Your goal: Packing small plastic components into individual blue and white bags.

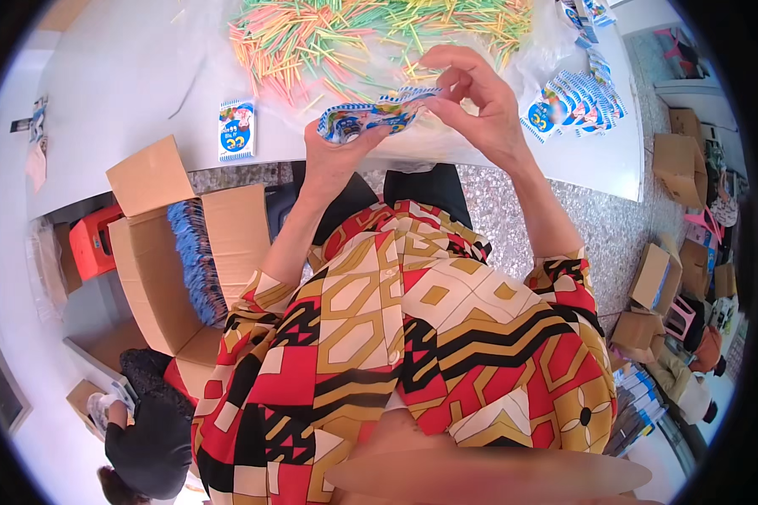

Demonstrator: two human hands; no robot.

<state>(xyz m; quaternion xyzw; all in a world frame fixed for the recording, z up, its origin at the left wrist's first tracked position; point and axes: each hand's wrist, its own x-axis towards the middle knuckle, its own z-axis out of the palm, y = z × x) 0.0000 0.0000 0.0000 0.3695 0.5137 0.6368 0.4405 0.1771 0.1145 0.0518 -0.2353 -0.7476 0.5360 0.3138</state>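
A small blue-and-white printed packet (379,116) is held up between my hands at the table's near edge, its mouth gaping on the left side. My left hand (333,160) is closed around its left end, thumb along the near side. At the packet's right end, the thumb and curled fingers of my right hand (484,109) pinch the edge. Just beyond lies a heap of thin pink, green and yellow sticks (312,50) on clear plastic. Whether any sticks are inside the packet, I cannot tell.
One flat packet (237,130) lies left on the white table (143,109); a fanned stack of packets (577,105) lies right. Below left stands an open carton (147,278) with blue packets, beside a red stool (94,240). Another person (147,438) sits lower left.
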